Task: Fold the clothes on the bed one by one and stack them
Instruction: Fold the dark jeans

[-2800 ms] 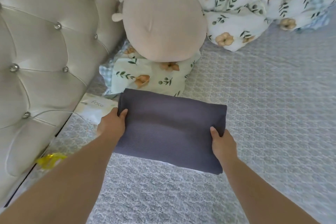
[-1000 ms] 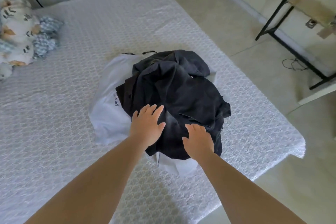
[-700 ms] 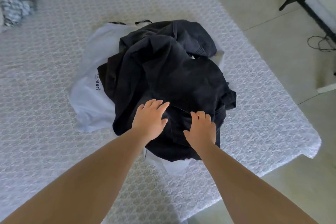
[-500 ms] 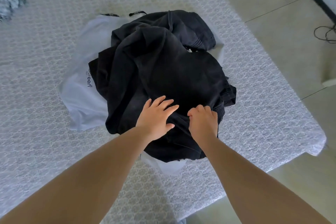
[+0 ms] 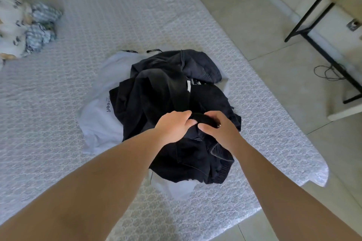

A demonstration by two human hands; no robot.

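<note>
While both hands grip it, a black garment (image 5: pixel 176 92) lifts from the pile.
Left hand (image 5: pixel 172 126) and right hand (image 5: pixel 217 127) curl fingers round its bunched fold, above a white garment (image 5: pixel 101 115) near the bed's (image 5: pixel 58 143) right edge.

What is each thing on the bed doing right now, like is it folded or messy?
Black knitted garment: crumpled, unfolded, top of the pile, bunched up between both hands.
White printed shirt: spread out, unfolded, under the dark clothes.
Left hand: fingers curled, gripping the black fabric.
Right hand: gripping the same fabric.
Floral bedding bundle: heaped at the bed's far corner.
</note>
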